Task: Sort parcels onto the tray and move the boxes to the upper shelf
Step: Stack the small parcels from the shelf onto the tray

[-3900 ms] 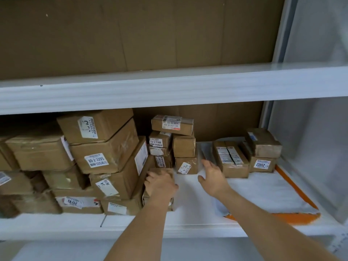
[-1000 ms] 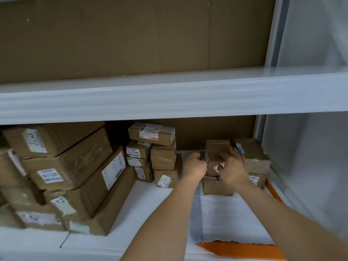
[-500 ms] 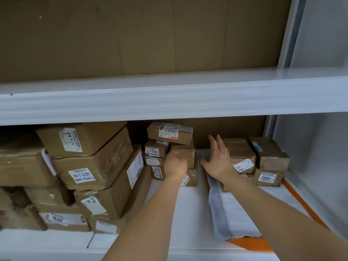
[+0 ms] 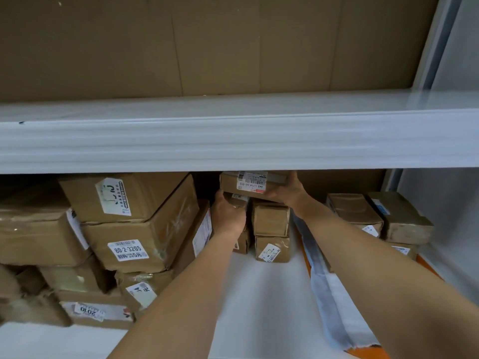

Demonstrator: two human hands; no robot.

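A flat brown box point(image 4: 252, 180) with a barcode label tops the middle stack of small boxes point(image 4: 270, 224) on the lower shelf, just under the upper shelf's point(image 4: 233, 141) front edge. My right hand point(image 4: 286, 190) grips its right end. My left hand point(image 4: 228, 213) curls under its left end, covering the small boxes behind. At the right lies the orange tray point(image 4: 368, 354), lined with a white sheet point(image 4: 334, 294); two brown parcels point(image 4: 355, 211) point(image 4: 400, 216) sit at its back on others.
Large brown cartons point(image 4: 134, 229) are piled at the left of the lower shelf, several leaning right toward the middle stack. The upper shelf's surface point(image 4: 233, 104) is backed by brown cardboard. A white side wall point(image 4: 445, 216) closes the right.
Both hands have left the tray parcels and risen to the top flat box of the middle stack. My right hand, spread beside the tray boxes half a second ago, now grips that box.
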